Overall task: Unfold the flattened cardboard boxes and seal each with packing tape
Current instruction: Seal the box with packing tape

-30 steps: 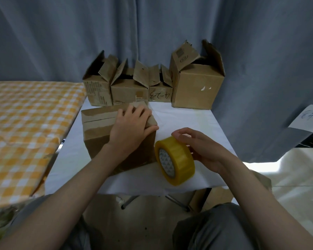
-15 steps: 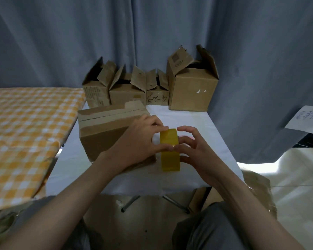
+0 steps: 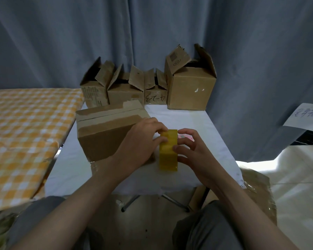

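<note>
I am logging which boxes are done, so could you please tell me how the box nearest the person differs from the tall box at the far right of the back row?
The near box has its top flaps folded shut with tape along the seam; the tall box has its flaps standing open. The near box is low and wide; the tall box is upright and taller than its row. Both are plain brown cardboard on the white table.

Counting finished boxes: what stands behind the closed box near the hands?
Behind the closed box, four open-flapped boxes line the curtain. Their insides are mostly hidden by flaps; the closed box covers the lower left ones.
</note>
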